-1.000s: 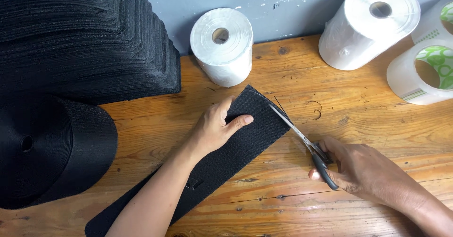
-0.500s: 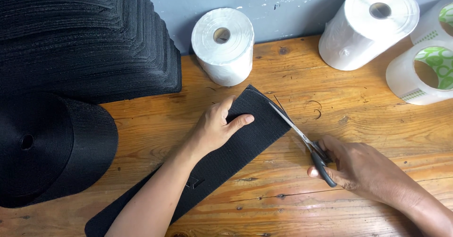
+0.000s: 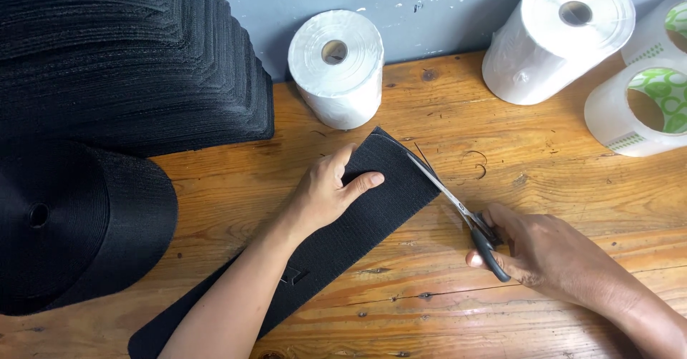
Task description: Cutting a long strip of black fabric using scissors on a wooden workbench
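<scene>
My left hand (image 3: 325,191) presses the black strip (image 3: 336,237) flat on the counter (image 3: 544,166); right fingers (image 3: 526,248) grip scissors (image 3: 458,205). Best keep blades square across the end.

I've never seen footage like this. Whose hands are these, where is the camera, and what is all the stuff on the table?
No machine here: a person wears a camera on the head, so the single view looks down on their own two hands. The left hand lies flat on a long black strip of webbing, pressing it onto the wooden table. The right hand grips scissors, whose blades meet the strip's far end. At the left are a stack of cut black pieces and a big black roll. Along the wall stand two white rolls and, at the right edge, clear tape rolls with green cores.
</scene>
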